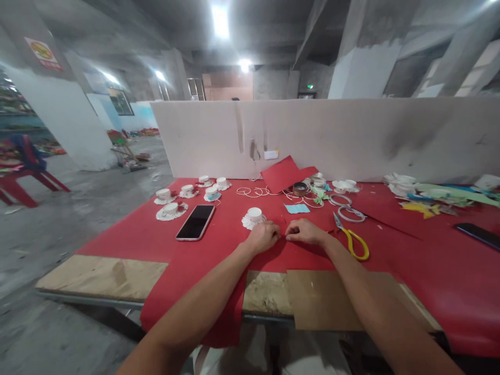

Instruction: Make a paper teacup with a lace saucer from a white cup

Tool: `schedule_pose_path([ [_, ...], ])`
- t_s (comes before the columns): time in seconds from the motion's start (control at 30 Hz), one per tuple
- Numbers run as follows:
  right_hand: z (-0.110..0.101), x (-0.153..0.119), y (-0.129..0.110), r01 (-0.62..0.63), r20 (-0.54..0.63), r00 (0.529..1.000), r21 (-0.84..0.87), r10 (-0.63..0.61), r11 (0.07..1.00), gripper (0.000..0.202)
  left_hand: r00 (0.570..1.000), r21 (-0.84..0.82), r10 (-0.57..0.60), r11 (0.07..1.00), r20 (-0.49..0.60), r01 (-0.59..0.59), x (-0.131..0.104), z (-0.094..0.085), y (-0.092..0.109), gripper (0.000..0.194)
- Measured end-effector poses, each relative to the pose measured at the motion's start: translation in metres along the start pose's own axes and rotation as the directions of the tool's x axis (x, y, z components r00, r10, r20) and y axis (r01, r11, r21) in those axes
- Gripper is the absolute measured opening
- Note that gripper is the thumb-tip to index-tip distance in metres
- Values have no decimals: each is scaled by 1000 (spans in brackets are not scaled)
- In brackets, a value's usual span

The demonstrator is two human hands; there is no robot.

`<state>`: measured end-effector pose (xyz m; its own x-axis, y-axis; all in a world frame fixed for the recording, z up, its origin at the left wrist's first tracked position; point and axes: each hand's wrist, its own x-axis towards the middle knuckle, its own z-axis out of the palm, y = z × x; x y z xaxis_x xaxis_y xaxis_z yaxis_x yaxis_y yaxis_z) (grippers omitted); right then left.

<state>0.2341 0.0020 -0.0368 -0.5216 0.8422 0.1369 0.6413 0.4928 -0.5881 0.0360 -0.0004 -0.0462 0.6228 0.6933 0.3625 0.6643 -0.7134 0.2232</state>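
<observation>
Both hands are low over the red table covering [219, 245], fingertips a short gap apart. My left hand [265, 236] is closed in a pinch, just in front of a small white cup-like piece on a lacy white base [254, 214]. My right hand [303, 230] pinches too, its fingers pointing at the left ones. Whatever lies between the fingertips is too small to make out against the red. Yellow-handled scissors [353, 238] lie to the right of my right hand. Beyond it is a light blue paper piece [297, 208].
Several similar white pieces [172, 209] stand at the left behind a phone [196, 222]. White cord [253, 192], a roll of tape [300, 188], red sheets [282, 174] and grey rings [350, 214] lie farther back. Cardboard [324, 302] covers the front edge. A white partition [312, 135] rises behind.
</observation>
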Motion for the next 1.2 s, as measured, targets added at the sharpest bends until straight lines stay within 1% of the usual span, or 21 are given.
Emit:
schedule_pose_path([
  [0.1, -1, 0, 1, 17, 7, 1000, -32, -16, 999, 21, 998, 3, -56, 998, 4, 56, 1, 0, 1, 16],
  [0.23, -1, 0, 1, 21, 10, 1000, -64, -20, 998, 22, 996, -5, -90, 996, 18, 90, 2, -2, 2, 18],
  [0.43, -1, 0, -3, 31, 0, 1000, -102, -31, 994, 22, 984, -46, -173, 983, 47, 175, 2, -4, 3, 19],
  [0.6, -1, -1, -4, 51, 2, 999, -122, -51, 991, 20, 980, -48, -183, 981, 74, 187, 2, -4, 2, 21],
  [0.73, -2, -1, -4, 56, 26, 998, -134, -53, 989, 19, 967, -10, -226, 973, 119, 229, 5, -8, 5, 22],
  [0.83, -2, 0, -4, 56, 35, 998, -176, -51, 983, 19, 959, 5, -249, 968, 133, 251, 6, -9, 6, 22],
  [0.97, -1, 0, -4, 57, 32, 998, -222, -51, 973, 19, 956, -21, -251, 966, 151, 257, 7, -8, 4, 23],
  [1.03, 0, 0, -3, 53, 30, 998, -220, -48, 974, 19, 950, -24, -271, 960, 157, 278, 8, -8, 3, 24],
  [1.2, 0, 1, -1, 44, 29, 999, -206, -39, 978, 18, 919, 10, -354, 934, 176, 358, 11, -9, 7, 25],
])
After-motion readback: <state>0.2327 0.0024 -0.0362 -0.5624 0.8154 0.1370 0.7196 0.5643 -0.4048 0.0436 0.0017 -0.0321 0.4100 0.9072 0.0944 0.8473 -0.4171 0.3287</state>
